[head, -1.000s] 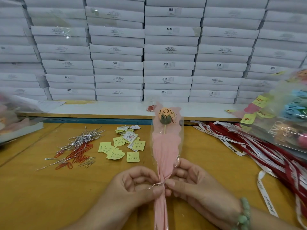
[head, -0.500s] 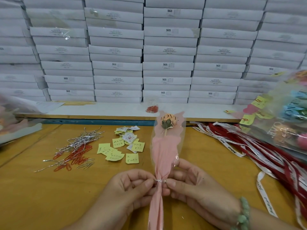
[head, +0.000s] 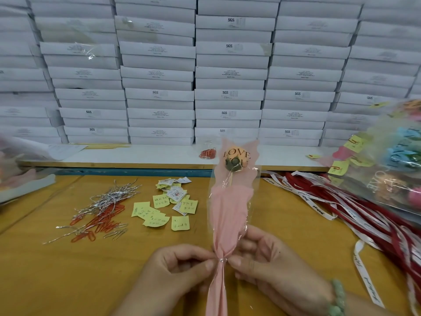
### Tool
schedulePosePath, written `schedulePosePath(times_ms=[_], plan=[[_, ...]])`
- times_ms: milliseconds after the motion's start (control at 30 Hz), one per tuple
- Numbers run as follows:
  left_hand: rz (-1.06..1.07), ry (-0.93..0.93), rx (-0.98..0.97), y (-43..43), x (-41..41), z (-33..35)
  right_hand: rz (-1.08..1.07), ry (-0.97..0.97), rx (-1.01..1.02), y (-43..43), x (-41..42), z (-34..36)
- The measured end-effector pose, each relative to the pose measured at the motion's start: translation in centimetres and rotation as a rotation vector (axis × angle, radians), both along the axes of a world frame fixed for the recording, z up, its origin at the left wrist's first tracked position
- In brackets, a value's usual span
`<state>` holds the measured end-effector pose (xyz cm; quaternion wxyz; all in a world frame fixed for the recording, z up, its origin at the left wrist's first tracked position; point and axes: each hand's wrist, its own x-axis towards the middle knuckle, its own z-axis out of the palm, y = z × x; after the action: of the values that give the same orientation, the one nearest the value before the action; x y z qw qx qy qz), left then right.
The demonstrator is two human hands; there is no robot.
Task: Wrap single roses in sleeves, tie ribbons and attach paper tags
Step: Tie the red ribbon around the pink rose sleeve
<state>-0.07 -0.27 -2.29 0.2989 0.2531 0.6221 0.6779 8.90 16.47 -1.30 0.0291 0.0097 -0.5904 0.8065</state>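
Note:
A single rose in a pink and clear sleeve stands upright over the wooden table, its bud behind a "LOVE YOU" print. A silver twist tie cinches the sleeve's narrow neck. My left hand pinches the tie from the left. My right hand pinches it from the right, fingers curled behind the sleeve. Yellow paper tags lie scattered on the table left of the rose.
Silver twist ties and orange paper clips lie at the left. Red and white ribbons spread at the right, under a bundle of wrapped roses. White boxes are stacked behind. A cup of clips sits on the ledge.
The tie's loose end has been twisted tight against the sleeve's neck. The rose swayed slightly right and stands more upright; both hands stay at the neck.

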Motion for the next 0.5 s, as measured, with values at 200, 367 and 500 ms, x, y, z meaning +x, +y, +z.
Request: schedulePosePath(times_ms=[200, 367, 500], plan=[[-0.032, -0.096, -0.019, 0.0, 0.5, 0.7, -0.019, -0.009, 0.035, 0.3, -0.1, -0.3], [-0.099, -0.076, -0.058, 0.1, 0.5, 1.2, -0.014, -0.004, 0.099, 0.3, -0.1, 0.0], [-0.124, -0.071, -0.056, 0.1, 0.2, 1.0, -0.008, 0.012, 0.125, 0.1, -0.1, 0.1]])
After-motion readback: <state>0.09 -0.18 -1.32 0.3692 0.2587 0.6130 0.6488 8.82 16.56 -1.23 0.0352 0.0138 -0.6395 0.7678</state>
